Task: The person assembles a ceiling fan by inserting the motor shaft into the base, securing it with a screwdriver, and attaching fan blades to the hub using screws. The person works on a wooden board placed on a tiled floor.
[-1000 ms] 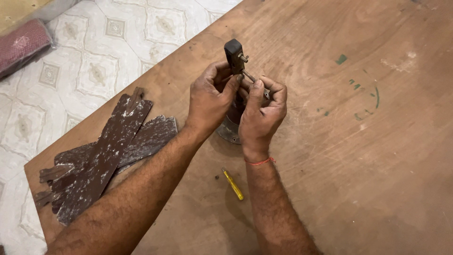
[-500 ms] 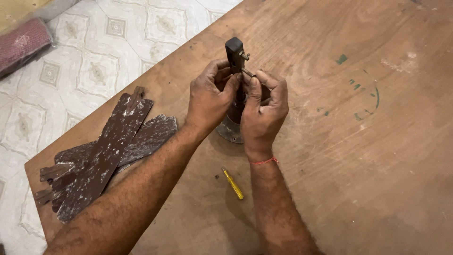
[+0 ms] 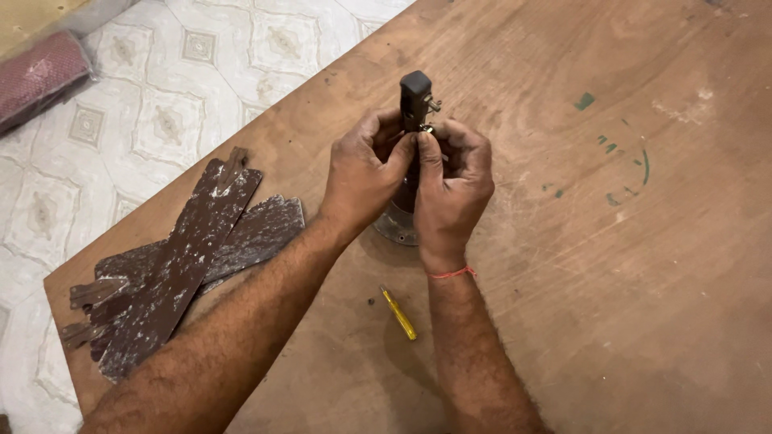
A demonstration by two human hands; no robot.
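Note:
A dark upright rod [image 3: 415, 98] with a small metal bolt through its top rises from a round metal base [image 3: 396, 227] on the wooden table [image 3: 627, 265]. My left hand [image 3: 366, 175] wraps around the rod's middle, thumb and fingers up near the bolt. My right hand [image 3: 454, 186] grips the same part from the right, its fingertips pinching at the bolt. The rod's lower part is hidden behind both hands.
Brown, paint-flecked fan blades [image 3: 185, 253] lie crossed at the table's left corner. A small yellow-handled screwdriver [image 3: 399, 313] lies between my forearms. A tiled floor [image 3: 161, 104] and a reddish wrapped bundle [image 3: 40, 80] lie beyond the table's left edge.
My right hand's fingers have shifted slightly around the bolt at the rod's top. The rod and my left hand stay in place.

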